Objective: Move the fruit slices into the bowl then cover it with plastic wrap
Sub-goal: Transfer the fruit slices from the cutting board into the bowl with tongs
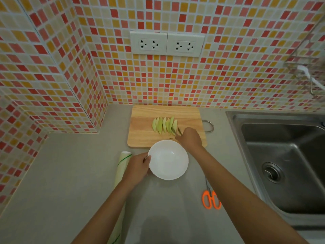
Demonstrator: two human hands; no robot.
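— Grey counter (70,173) is seen running from a tiled corner on the left to a steel sink (281,164) on the right. How much open room is left?

— Wide bare counter is seen to the left and near the lower edge. On the right, the sink rim is met just past a pair of orange scissors (211,199). At the back, a wooden cutting board (149,134) is set against the tiled wall, under two sockets (167,44).

— What is found close to the work?

— A roll of plastic wrap (123,162) is laid left of a white bowl (168,160), partly hidden under the left forearm. The bowl's far rim overlaps the board's near edge.

— And the hands?

— The bowl's left rim is gripped by the left hand (139,166), thumb over the edge. The right hand (190,138) is curled at the right end of the fruit slices (164,125), one slice apparently pinched; the fingertips are hidden.

— How are the slices seen?

— Pale green, thin, fanned in a row mid-board.
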